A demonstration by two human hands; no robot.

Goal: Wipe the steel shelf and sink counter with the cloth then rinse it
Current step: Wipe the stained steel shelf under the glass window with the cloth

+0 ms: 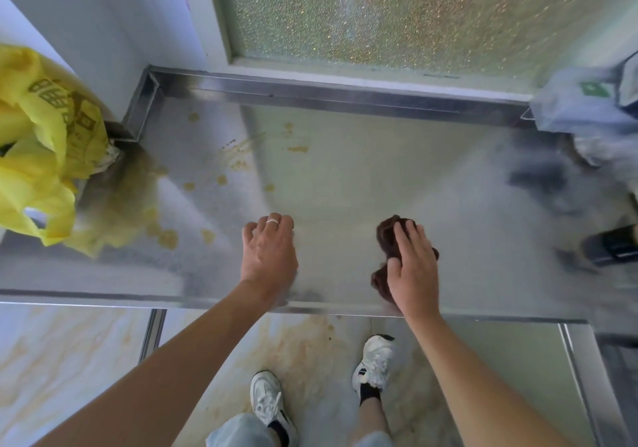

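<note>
The steel shelf (362, 170) spans the view below a frosted window, with yellowish stains across its left half. A dark brown cloth (388, 236) lies bunched on the shelf near the front edge. My right hand (412, 267) presses flat on top of the cloth with its fingers straight. My left hand (271, 251) rests on the bare steel to the left of the cloth, fingers loosely bent and tips touching the surface, holding nothing; it wears a ring.
A yellow plastic bag (41, 156) sits at the shelf's left end. A clear plastic bag (587, 108) and a dark object (611, 244) sit at the right end. Below the shelf's front edge are a stained tile floor and my white shoes (374, 360).
</note>
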